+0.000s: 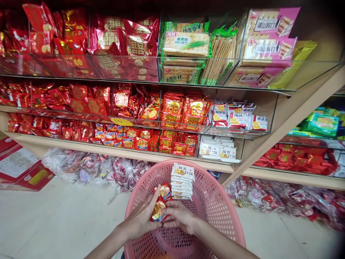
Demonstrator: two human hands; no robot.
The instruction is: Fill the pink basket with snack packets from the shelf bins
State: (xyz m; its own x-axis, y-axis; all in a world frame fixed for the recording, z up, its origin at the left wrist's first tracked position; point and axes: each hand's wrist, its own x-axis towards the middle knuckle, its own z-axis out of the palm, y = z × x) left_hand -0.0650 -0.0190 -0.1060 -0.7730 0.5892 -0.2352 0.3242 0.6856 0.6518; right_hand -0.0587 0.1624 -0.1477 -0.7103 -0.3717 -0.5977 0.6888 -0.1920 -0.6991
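Observation:
Over a pink plastic basket, both my hands close round a small red snack packet with a gold picture and blue trim. My left hand grips its left side, one finger stretched upward along it. From the other side, my right hand presses bent fingers to the packet's right edge. Just above it is another red packet, partly covered; I cannot tell whether it is held too. A row of white cracker packets lies inside the basket, close beyond my right hand.
Tiered shelves ahead hold red snack packets, white cracker packets and green-wrapped crackers. A slanted wooden panel divides the shelving. Clear bags of wrapped goods lie on the floor beneath, near a red carton.

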